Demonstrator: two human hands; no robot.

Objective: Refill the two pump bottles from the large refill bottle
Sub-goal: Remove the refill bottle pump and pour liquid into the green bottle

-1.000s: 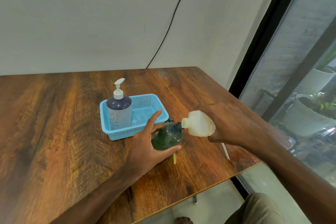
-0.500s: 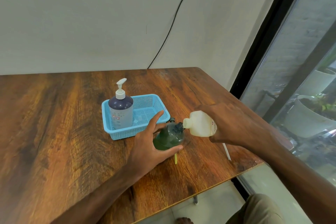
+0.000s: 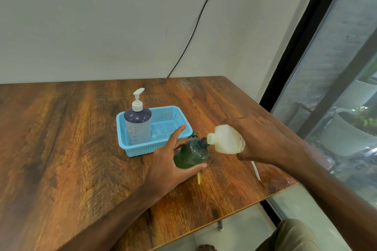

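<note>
A green bottle [image 3: 190,154] with its pump off stands on the wooden table [image 3: 61,149]; my left hand [image 3: 169,161] holds it, thumb in front and fingers behind. My right hand [image 3: 263,140] grips a cream refill bottle [image 3: 226,141], tipped on its side with its open mouth at the green bottle's neck. A dark blue pump bottle [image 3: 137,126] with a white pump stands upright in the left end of a light blue basket [image 3: 175,116]. A yellow tube [image 3: 199,178] lies on the table just in front of the green bottle.
The table's front right edge runs close behind my right wrist. A thin white stick [image 3: 256,170] lies near that edge. A black cable [image 3: 195,26] hangs down the wall. A glass window with plant pots outside lies to the right.
The refill bottle's mouth has moved left and down until it meets the green bottle's neck. My left hand has stayed on the green bottle.
</note>
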